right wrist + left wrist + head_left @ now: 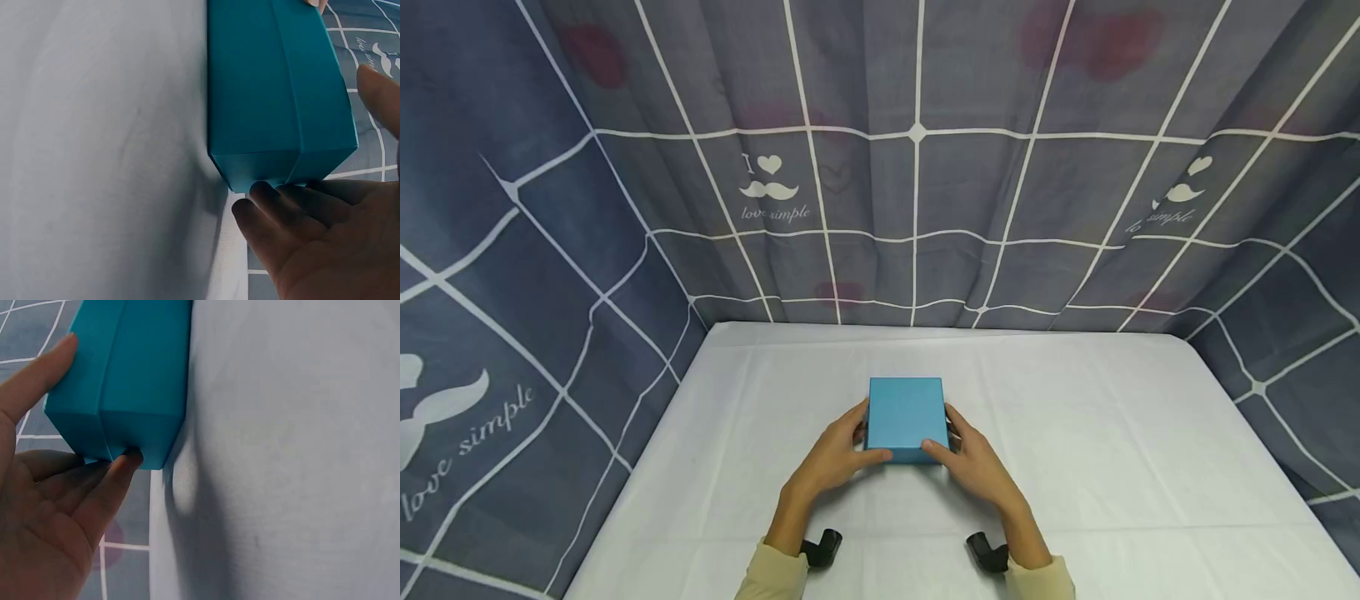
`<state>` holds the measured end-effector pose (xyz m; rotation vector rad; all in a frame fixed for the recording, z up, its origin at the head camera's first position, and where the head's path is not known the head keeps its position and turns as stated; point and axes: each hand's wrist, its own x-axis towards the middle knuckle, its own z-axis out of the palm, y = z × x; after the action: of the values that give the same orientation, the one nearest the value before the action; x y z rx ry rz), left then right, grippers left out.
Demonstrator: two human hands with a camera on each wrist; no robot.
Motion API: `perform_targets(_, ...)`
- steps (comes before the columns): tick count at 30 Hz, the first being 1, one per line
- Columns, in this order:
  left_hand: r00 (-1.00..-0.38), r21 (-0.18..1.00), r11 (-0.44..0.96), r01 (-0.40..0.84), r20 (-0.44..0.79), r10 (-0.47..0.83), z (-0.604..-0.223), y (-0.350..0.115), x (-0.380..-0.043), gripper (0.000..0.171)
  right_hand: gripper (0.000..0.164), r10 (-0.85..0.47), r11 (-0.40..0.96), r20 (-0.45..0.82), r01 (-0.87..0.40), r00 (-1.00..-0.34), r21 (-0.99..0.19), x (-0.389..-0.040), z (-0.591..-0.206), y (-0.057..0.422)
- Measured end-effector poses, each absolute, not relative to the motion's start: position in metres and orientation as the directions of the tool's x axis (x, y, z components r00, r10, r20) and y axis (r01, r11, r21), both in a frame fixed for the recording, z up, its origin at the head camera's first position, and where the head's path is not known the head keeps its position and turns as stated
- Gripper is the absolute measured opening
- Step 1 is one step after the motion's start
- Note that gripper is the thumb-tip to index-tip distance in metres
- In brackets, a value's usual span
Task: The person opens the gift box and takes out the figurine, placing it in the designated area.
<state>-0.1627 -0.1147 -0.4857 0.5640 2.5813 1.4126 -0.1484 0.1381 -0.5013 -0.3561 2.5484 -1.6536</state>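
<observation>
A blue lidded box (906,412) sits on the white table, a seam running round its sides. My left hand (833,454) holds the box's left end: its thumb lies on the near side and its fingers press the end face, one fingertip at a small notch in the left wrist view. At the opposite end is my right hand (976,462), fingers extended along the end face. In the right wrist view its thumb (378,94) appears slightly apart from the box, and whether every fingertip touches cannot be told. The box's inside is hidden.
A white cloth covers the table (1112,450). Dark checked curtains (970,183) hang behind it and on both sides. Black wrist mounts (822,550) are on both forearms, below the beige sleeves' cuffs.
</observation>
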Motion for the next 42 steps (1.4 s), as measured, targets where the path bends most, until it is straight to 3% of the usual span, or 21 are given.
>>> perform_targets(42,-0.922,0.803,0.504,0.318,0.138,0.361,-0.469,-0.112,-0.161,0.09,0.084,-0.212,0.36,0.065,-0.14,-0.975,-0.922,-0.146,-0.482,0.135)
